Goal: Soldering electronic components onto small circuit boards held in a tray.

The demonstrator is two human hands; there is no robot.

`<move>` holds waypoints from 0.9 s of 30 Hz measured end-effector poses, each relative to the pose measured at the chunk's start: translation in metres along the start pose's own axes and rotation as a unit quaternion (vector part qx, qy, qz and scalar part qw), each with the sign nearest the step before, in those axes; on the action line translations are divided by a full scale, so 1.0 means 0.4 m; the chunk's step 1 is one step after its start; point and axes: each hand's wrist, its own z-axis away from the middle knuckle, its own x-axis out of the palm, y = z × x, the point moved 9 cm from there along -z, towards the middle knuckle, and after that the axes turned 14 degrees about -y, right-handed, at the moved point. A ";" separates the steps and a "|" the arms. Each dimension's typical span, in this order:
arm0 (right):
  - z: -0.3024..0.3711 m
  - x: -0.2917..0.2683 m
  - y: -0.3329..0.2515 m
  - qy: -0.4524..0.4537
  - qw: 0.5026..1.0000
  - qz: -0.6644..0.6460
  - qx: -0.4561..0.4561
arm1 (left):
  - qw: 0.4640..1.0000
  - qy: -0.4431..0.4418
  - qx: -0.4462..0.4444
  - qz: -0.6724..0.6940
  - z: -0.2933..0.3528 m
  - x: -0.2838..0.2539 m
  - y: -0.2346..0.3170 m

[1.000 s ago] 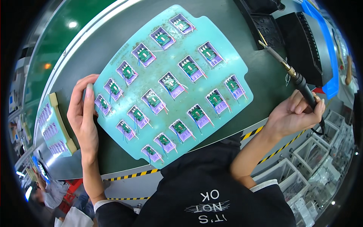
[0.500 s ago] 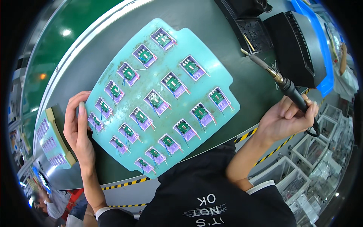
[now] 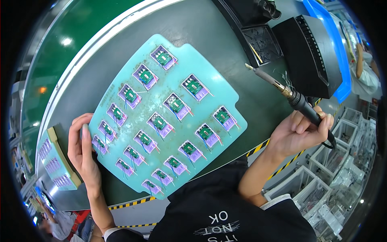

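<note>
My left hand grips the left edge of a pale green tray, thumb on top and fingers at the rim. Set in rows across the tray are several purple housings, each holding a small green circuit board with thin red and blue wires. My right hand is closed round the black handle of a soldering iron. The iron's tip points up and to the left, beyond the tray's right edge and apart from the boards.
At the far right stand a black box-shaped unit and a black holder with a thin yellowish stick, beside a blue tray edge. A yellowish block with rows of purple parts lies at left. Clear plastic bins stand at lower right.
The tray and the bench things appear shifted slightly down and left in the picture. The soldering iron stays in my right hand, and my left hand still holds the tray.
</note>
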 end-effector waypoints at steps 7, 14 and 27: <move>0.000 0.003 0.003 0.005 1.000 -0.006 0.013 | 1.000 -0.003 -0.002 0.000 -0.001 -0.001 0.000; -0.002 0.006 0.005 -0.007 0.999 -0.028 0.014 | 1.000 -0.023 0.013 0.002 -0.006 0.003 0.005; -0.002 -0.002 0.010 -0.025 0.997 -0.075 -0.004 | 0.999 -0.035 0.006 0.002 -0.011 0.004 0.002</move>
